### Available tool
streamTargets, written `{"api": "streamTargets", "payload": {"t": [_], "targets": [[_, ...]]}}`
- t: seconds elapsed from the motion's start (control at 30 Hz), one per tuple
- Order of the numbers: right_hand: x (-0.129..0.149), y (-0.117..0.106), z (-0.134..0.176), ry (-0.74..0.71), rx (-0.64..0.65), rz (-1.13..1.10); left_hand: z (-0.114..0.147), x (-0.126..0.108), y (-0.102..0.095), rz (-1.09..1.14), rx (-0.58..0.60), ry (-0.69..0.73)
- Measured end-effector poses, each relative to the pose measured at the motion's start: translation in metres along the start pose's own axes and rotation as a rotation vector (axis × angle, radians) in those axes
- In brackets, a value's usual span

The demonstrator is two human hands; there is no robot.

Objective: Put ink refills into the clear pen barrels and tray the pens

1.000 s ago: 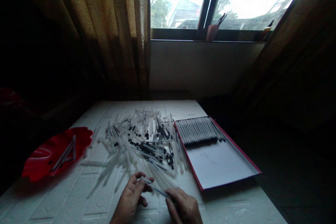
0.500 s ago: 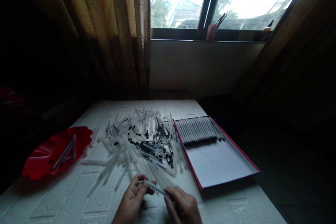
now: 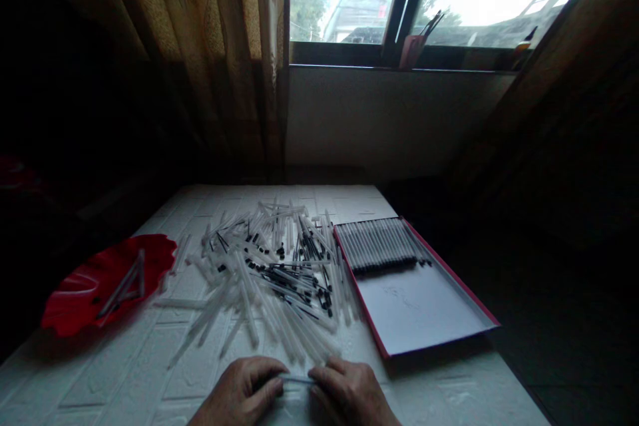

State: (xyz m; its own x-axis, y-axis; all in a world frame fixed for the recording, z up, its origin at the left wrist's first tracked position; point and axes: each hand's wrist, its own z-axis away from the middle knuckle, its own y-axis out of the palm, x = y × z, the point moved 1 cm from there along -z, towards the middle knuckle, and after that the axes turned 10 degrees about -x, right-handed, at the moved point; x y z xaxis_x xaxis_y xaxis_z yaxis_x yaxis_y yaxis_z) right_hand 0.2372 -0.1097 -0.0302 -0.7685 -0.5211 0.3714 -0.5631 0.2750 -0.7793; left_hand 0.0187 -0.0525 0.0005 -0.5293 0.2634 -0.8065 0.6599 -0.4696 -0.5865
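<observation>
Low in the view, a slim pen (image 3: 297,379) spans the gap between my two hands, just above the table. My left hand (image 3: 247,386) pinches one end of it between thumb and fingers. The other end sits in the closed fingers of my right hand (image 3: 347,389). Both ends of the pen are hidden by the fingers. Just beyond the hands lies a loose pile of clear pen barrels (image 3: 287,329), dark refills (image 3: 289,279) and small black plugs (image 3: 324,299).
To the right, a red-edged box lid (image 3: 394,326) holds a row of assembled pens (image 3: 382,246) at its far end. At left stands a red scalloped dish (image 3: 70,299) with a few pen parts inside. The white brick-patterned table (image 3: 130,379) lies beneath everything.
Both hands have come lower, and the pen has swung from a slant to nearly level. My left hand now covers more of its end. The camera view has shifted slightly.
</observation>
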Motion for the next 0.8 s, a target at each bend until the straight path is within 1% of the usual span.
{"api": "streamTargets", "payload": {"t": [0.07, 0.2, 0.47, 0.6, 0.73, 0.8], "targets": [[-0.002, 0.003, 0.0, -0.007, 0.018, -0.004, -0.001, 0.001, 0.001, 0.011, 0.015, -0.041], [-0.003, 0.01, -0.002, -0.01, 0.055, -0.006, -0.003, 0.006, 0.003, 0.014, 0.01, -0.087], [-0.002, 0.013, -0.006, -0.005, 0.086, 0.013, -0.006, 0.011, 0.004, 0.037, 0.018, -0.11], [-0.001, 0.013, -0.007, -0.01, 0.077, 0.021, -0.009, 0.008, 0.002, 0.019, 0.033, -0.099], [-0.002, 0.018, -0.007, -0.017, 0.027, 0.031, -0.01, 0.004, 0.0, -0.005, 0.027, -0.092], [-0.003, 0.023, -0.006, -0.018, 0.009, 0.034, -0.01, 0.006, -0.001, 0.01, 0.029, -0.081]]}}
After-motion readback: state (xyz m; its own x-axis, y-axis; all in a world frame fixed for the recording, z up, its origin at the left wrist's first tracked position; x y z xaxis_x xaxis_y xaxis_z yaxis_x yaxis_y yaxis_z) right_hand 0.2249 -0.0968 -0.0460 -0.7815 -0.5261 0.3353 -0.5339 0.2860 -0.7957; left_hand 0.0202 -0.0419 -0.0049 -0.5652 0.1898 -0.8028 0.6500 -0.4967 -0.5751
